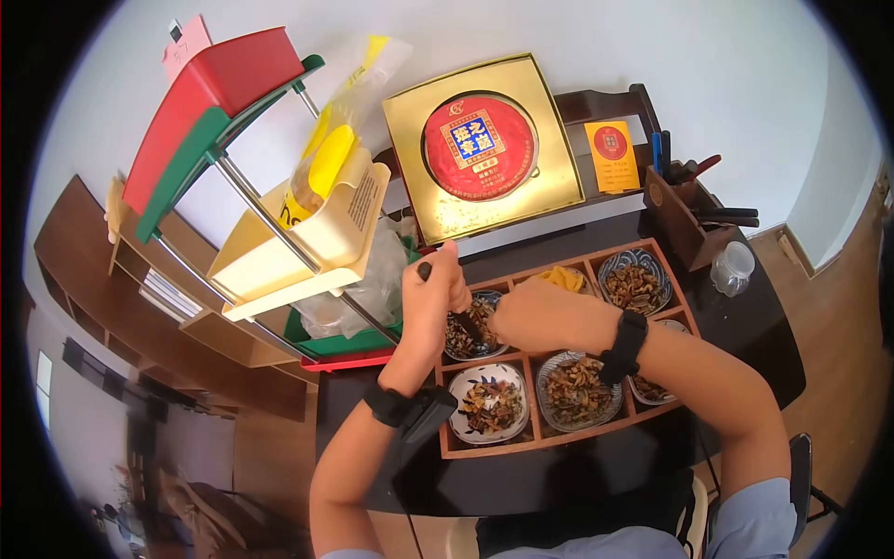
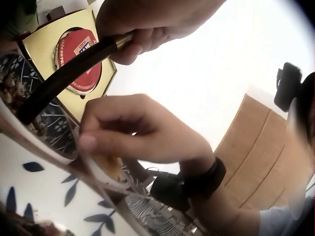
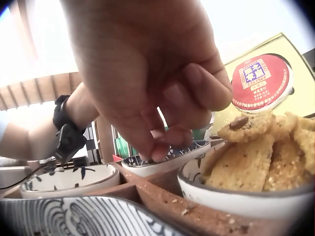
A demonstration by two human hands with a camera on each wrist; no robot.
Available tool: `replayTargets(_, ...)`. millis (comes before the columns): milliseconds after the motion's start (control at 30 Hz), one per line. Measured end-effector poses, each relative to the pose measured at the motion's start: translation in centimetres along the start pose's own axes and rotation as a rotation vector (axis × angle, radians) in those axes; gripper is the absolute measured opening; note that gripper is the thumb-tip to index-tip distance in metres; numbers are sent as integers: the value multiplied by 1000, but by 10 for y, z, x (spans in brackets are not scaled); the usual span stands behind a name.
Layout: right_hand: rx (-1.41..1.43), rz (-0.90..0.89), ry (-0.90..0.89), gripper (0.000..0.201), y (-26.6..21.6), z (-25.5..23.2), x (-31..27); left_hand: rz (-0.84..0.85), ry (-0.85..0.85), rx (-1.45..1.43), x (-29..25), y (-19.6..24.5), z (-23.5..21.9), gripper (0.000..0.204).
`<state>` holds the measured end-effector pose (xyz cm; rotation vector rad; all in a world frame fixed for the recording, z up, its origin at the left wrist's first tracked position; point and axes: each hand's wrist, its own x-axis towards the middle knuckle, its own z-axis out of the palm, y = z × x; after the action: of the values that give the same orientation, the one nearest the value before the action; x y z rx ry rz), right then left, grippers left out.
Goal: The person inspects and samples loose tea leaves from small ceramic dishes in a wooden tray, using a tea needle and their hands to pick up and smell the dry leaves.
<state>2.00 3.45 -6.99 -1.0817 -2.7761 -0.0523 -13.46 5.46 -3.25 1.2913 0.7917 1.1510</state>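
At one bowl (image 2: 64, 140), both hands (image 1: 431, 300) (image 1: 551, 317), left around black tool (image 2: 66, 77).

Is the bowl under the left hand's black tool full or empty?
Neither: the bowl is partly filled. The left wrist view shows brown pieces inside and bare patterned wall beside them.

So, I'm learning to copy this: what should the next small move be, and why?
Perhaps stir gently with the dark tool: the left hand grips it, its lower end is down in the patterned bowl among brown pieces, and the right hand is by that bowl.
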Motion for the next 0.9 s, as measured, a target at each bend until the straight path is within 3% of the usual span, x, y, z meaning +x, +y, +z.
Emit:
replayTargets(133, -5, 15, 41, 19, 2, -16, -2, -32, -19, 190, -5, -11, 5, 45)
replayTargets(233, 57, 43, 79, 20, 4, -30, -8, 54, 8, 99, 0, -2, 1, 45)
replayTargets(367, 33, 36, 53, 22, 7, -42, -19, -52, 10, 230, -3, -15, 8, 45)
replayTargets(567, 71, 64, 143, 21, 9, -46, -27, -46, -1, 22, 4, -3, 4, 42)
replayTargets(667, 142, 108, 248, 20, 6, -54, -22, -37, 2, 103, 0, -4, 7, 41)
replayTargets(733, 354, 162, 436, 19, 4, -53, -13, -38, -4, 179, -2, -11, 7, 41)
replayTargets(900, 441, 119, 664, 26, -8, -47, 10, -28, -61, 175, -1, -25, -9, 31)
